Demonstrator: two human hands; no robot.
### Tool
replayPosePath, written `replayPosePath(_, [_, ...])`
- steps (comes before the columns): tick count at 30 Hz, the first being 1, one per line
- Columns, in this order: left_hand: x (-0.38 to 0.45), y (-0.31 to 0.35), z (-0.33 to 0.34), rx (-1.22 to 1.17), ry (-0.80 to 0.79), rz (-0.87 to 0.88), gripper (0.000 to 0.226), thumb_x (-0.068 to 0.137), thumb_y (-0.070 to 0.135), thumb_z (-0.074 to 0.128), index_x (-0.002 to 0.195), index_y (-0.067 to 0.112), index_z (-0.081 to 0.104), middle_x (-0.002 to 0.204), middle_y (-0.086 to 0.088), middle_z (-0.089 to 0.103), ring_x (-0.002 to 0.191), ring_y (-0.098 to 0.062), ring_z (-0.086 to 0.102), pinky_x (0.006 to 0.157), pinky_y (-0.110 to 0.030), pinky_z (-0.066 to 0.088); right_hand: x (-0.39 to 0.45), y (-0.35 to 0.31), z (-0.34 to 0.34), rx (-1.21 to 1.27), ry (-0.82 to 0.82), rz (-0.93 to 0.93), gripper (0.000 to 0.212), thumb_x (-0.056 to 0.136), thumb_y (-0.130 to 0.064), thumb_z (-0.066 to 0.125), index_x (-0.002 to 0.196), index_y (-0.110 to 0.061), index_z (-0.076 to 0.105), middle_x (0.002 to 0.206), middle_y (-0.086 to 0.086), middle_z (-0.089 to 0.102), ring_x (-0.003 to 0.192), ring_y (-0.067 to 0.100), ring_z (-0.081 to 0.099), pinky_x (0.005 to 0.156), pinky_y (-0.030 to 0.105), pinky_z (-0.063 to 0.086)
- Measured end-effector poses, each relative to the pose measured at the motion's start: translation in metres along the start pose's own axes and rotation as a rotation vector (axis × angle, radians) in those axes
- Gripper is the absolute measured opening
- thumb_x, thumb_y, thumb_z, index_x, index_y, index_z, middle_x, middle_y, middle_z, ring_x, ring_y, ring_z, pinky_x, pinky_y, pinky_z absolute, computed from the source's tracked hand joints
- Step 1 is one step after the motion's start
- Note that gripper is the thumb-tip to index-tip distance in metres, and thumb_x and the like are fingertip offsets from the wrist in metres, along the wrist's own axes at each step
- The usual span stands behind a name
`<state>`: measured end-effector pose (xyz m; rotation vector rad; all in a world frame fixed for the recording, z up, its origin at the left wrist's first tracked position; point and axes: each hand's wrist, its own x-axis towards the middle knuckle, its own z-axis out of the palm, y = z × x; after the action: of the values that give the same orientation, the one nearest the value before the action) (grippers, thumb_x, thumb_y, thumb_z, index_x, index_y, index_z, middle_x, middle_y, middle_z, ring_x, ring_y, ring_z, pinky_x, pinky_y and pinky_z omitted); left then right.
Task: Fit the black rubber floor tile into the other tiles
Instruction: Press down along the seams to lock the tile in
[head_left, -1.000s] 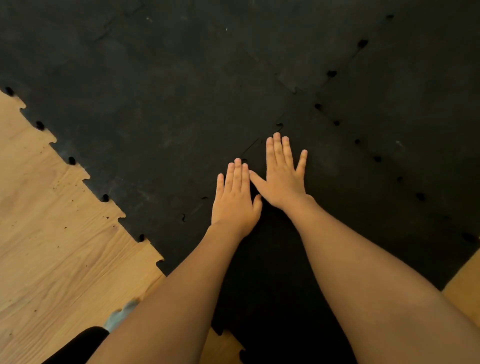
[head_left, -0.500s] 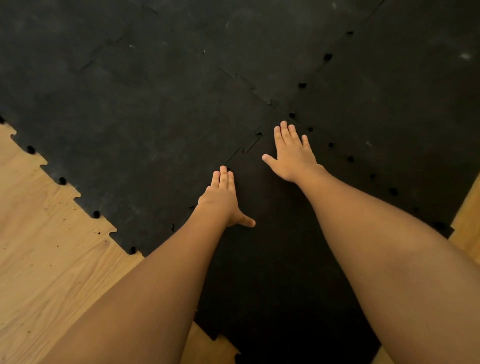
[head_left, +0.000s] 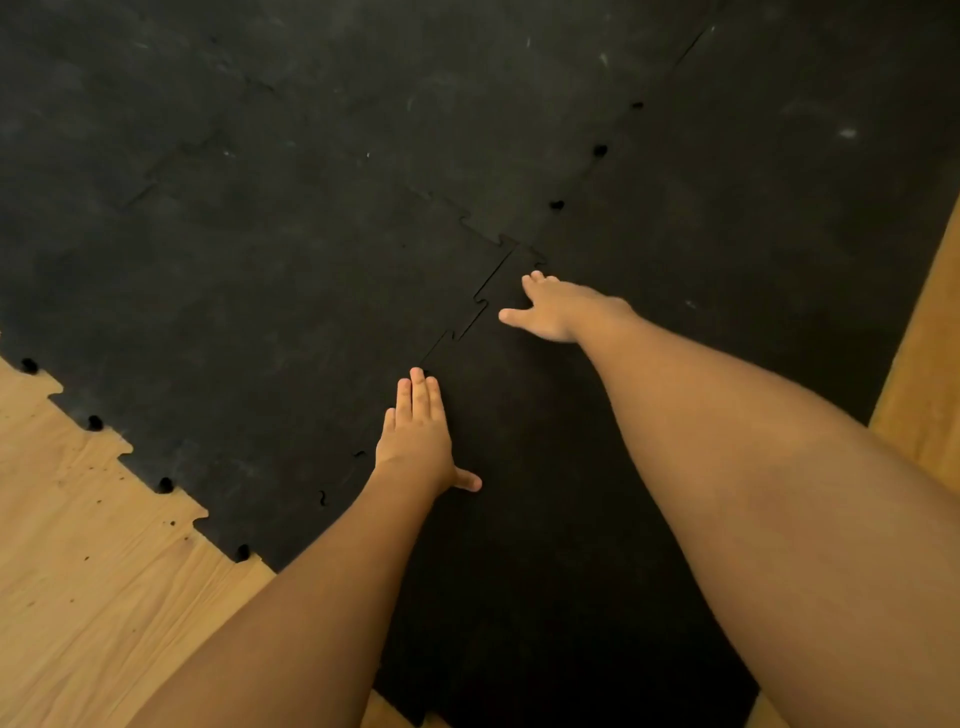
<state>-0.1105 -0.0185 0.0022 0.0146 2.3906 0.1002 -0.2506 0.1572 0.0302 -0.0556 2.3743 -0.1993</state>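
Observation:
The black rubber floor tile (head_left: 545, 519) lies flat under both my arms, its jigsaw edge meeting the neighbouring black tiles (head_left: 260, 286) along a seam that runs up to the right. My left hand (head_left: 418, 439) rests palm down on the tile beside that seam, fingers together, thumb out. My right hand (head_left: 558, 309) lies flat near the tile's far corner, where the seam shows a thin open gap around the teeth. Neither hand holds anything.
Light wooden floor (head_left: 93, 571) shows at the lower left beyond the toothed outer edge of the mat, and a strip of wood (head_left: 924, 364) runs down the right side. More joined tiles (head_left: 753, 182) fill the far side.
Both hands have slid apart along the seam: the right hand went farther toward the tile's far corner, the left stayed lower. The view has shifted forward.

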Motion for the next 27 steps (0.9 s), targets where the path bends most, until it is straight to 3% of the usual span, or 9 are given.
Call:
replayPosePath(7, [0.001, 0.019, -0.013, 0.036, -0.001, -0.049, 0.139, 0.063, 0.06, 0.078, 0.148, 0.0, -0.014, 0.158, -0.022, -0.017, 0.146, -0.036, -0.009, 0.118, -0.046, 0.008, -0.031, 0.06, 0.077, 0.002, 0.308, 0.113, 0.091, 0.096, -0.058, 0.044, 0.156, -0.011, -0.007, 0.165, 0.008, -0.011, 0.151, 0.023, -0.007, 0.12, 0.042, 0.004])
replayPosePath(12, [0.036, 0.048, -0.048, -0.015, 0.287, 0.237, 0.106, 0.085, 0.044, 0.065, 0.152, 0.007, -0.009, 0.161, -0.012, -0.015, 0.147, -0.027, -0.008, 0.118, -0.045, 0.01, -0.021, 0.058, 0.085, -0.006, 0.304, 0.11, 0.103, 0.089, -0.07, 0.045, 0.155, -0.01, -0.008, 0.165, 0.009, -0.012, 0.15, 0.025, -0.009, 0.119, 0.044, 0.001])
replayPosePath(16, [0.076, 0.077, -0.074, -0.056, 0.139, 0.288, 0.085, 0.092, 0.026, 0.051, 0.153, 0.009, -0.006, 0.162, -0.008, -0.014, 0.147, -0.024, -0.01, 0.117, -0.043, 0.007, -0.016, 0.064, 0.072, -0.025, 0.23, 0.093, 0.106, 0.087, -0.069, 0.049, 0.155, -0.011, -0.007, 0.165, 0.009, -0.011, 0.151, 0.025, -0.007, 0.119, 0.044, 0.005])
replayPosePath(27, [0.09, 0.085, -0.08, -0.031, 0.007, 0.223, 0.087, 0.091, 0.024, 0.053, 0.153, 0.014, -0.008, 0.161, -0.003, -0.019, 0.147, -0.024, -0.011, 0.116, -0.049, 0.013, -0.015, 0.064, 0.069, 0.029, 0.227, 0.09, 0.107, 0.086, -0.068, 0.053, 0.155, -0.011, -0.007, 0.165, 0.009, -0.012, 0.151, 0.026, -0.008, 0.119, 0.045, 0.004])
